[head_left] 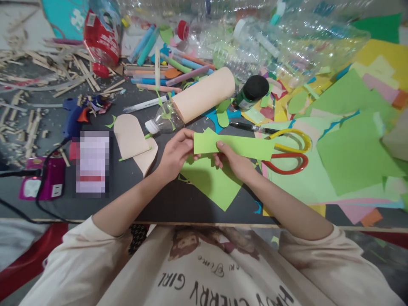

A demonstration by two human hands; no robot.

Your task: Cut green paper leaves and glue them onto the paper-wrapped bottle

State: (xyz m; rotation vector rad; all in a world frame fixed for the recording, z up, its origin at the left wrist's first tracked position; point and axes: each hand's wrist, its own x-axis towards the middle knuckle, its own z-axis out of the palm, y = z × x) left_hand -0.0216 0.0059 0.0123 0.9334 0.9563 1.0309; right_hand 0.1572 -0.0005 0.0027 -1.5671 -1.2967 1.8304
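Both my hands hold a light green paper strip [242,145] just above the dark table [165,199]. My left hand [174,154] pinches the strip's left end. My right hand [232,160] grips it near the middle, thumb on top. A larger green paper piece [212,182] lies flat under my hands. Scissors [288,154] with yellow and red handles lie just right of the strip.
A plastic bottle wrapped in peach paper [194,102] lies behind my hands, with peach cut-outs [134,142] to its left. A blue glue gun [74,117], markers [165,70], wood sticks [41,80], a dark-capped jar [253,91], clear bottles [287,38] and green sheets [353,144] crowd the table.
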